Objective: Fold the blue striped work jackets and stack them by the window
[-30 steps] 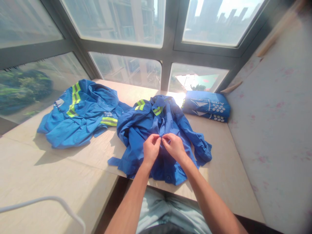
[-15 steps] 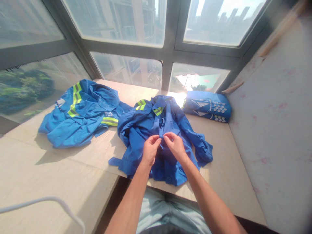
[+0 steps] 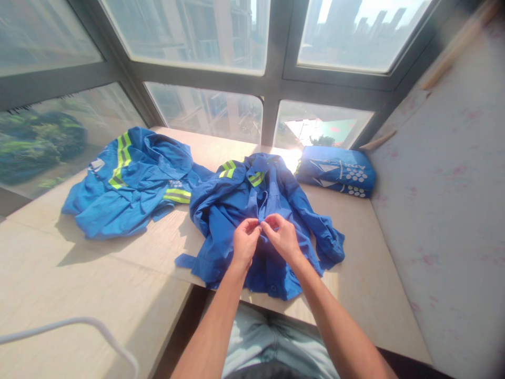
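A blue work jacket (image 3: 221,237) with yellow-green reflective strips lies front up on the pale tabletop before me, its collar toward the window. At the middle of its front opening, my left hand (image 3: 246,239) pinches one edge of the cloth between thumb and fingers. My right hand (image 3: 281,237) pinches the front edge from the other side, its fingertips meeting those of the left. Whatever lies right between the fingertips is hidden. One sleeve stretches out to the right, and a tab sticks out at the lower left.
A second crumpled blue jacket (image 3: 118,202) lies on the left, touching the first. At the back right sits a folded blue bundle (image 3: 335,171) with white print. A white cable (image 3: 79,321) crosses the tabletop (image 3: 47,273) at lower left. Windows and a papered wall (image 3: 445,210) border it.
My right fingertips have shifted slightly left and down, closer against the left ones at the jacket's front edge. The garments lie as before.
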Motion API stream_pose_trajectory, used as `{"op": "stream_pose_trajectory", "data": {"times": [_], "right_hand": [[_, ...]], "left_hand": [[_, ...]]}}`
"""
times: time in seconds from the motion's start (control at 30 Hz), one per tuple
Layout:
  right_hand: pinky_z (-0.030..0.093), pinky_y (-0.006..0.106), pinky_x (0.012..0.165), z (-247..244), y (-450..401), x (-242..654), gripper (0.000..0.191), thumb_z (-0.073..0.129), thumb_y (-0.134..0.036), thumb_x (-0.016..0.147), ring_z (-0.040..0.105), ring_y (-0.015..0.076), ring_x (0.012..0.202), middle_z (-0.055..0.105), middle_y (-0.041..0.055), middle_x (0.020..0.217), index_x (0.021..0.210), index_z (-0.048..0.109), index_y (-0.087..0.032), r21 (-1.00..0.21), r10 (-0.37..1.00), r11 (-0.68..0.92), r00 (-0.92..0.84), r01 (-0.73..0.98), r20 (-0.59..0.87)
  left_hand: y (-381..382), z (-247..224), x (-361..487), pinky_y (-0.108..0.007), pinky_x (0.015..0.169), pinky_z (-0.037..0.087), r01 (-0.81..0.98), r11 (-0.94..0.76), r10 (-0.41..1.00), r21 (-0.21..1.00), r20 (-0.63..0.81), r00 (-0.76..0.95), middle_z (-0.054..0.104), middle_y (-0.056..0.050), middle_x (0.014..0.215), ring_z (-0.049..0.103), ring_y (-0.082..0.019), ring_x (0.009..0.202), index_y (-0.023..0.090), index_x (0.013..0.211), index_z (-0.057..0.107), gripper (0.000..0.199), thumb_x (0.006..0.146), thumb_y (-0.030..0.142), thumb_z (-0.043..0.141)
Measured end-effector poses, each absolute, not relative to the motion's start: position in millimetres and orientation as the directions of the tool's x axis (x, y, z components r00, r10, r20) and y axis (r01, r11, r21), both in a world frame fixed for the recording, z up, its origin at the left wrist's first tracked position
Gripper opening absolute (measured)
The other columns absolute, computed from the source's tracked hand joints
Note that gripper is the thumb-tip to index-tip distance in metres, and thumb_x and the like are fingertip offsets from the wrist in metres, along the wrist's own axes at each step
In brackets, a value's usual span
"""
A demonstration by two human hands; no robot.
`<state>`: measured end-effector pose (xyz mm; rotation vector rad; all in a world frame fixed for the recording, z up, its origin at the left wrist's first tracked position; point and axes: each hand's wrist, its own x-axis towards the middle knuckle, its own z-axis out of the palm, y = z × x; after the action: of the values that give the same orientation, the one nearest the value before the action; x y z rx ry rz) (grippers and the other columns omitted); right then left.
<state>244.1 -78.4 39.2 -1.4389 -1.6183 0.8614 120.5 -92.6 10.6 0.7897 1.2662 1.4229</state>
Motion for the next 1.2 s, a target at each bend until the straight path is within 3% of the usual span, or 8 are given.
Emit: {"op": "stream_pose_trajectory", "data": {"times": [0.2,0.33,0.5,0.8,1.2], "right_hand": [[0.054,0.028,0.072,35,-80,245,0.018,0.055,-0.031,0.083,0.069,0.0190,0.075,0.076,0.0031,0.082,0.086,0.070,-0.021,-0.904,0.990,0.090,0.063,0.418,0.127],[0.053,0.031,0.075,29,-80,250,0.018,0.054,-0.028,0.083,0.068,0.0202,0.076,0.074,0.0044,0.083,0.088,0.070,-0.020,-0.869,0.981,0.080,0.117,0.489,0.156],[0.052,0.027,0.069,36,-81,249,0.022,0.052,-0.025,0.089,0.066,0.0189,0.083,0.070,0.0082,0.097,0.097,0.071,-0.020,-0.823,0.953,0.261,0.003,0.505,0.304],[0.051,0.028,0.072,35,-69,253,0.019,0.058,-0.029,0.091,0.066,0.0177,0.075,0.072,0.0046,0.086,0.085,0.073,-0.020,-0.831,0.969,0.246,-0.136,0.498,0.206],[0.047,0.025,0.075,35,-71,248,0.013,0.058,-0.020,0.094,0.064,0.0176,0.083,0.069,0.0050,0.092,0.088,0.070,-0.021,-0.575,0.939,0.327,-0.191,0.750,0.284]], "left_hand": [[-92,13,121,-0.028,0.081,0.052,-0.251,0.069,0.951,0.966,-0.140,-0.277,0.073,-0.003,0.085,0.068,-0.015,0.080,0.016,0.088,0.069,0.022,0.070,0.026,0.077],[-93,14,121,-0.027,0.078,0.052,-0.260,0.074,0.946,0.963,-0.151,-0.288,0.073,-0.002,0.084,0.067,-0.015,0.079,0.016,0.090,0.069,0.024,0.070,0.026,0.078],[-95,17,120,-0.027,0.074,0.051,-0.270,0.130,0.945,0.954,-0.201,-0.256,0.074,-0.002,0.085,0.066,-0.014,0.077,0.017,0.093,0.071,0.027,0.070,0.029,0.078],[-92,13,118,-0.029,0.078,0.052,-0.316,0.140,0.936,0.938,-0.229,-0.266,0.074,-0.004,0.085,0.067,-0.016,0.079,0.016,0.087,0.073,0.027,0.064,0.029,0.080],[-94,20,120,-0.026,0.077,0.051,-0.282,0.128,0.940,0.951,-0.207,-0.272,0.074,-0.004,0.083,0.066,-0.015,0.078,0.015,0.086,0.074,0.024,0.066,0.027,0.080]]}}
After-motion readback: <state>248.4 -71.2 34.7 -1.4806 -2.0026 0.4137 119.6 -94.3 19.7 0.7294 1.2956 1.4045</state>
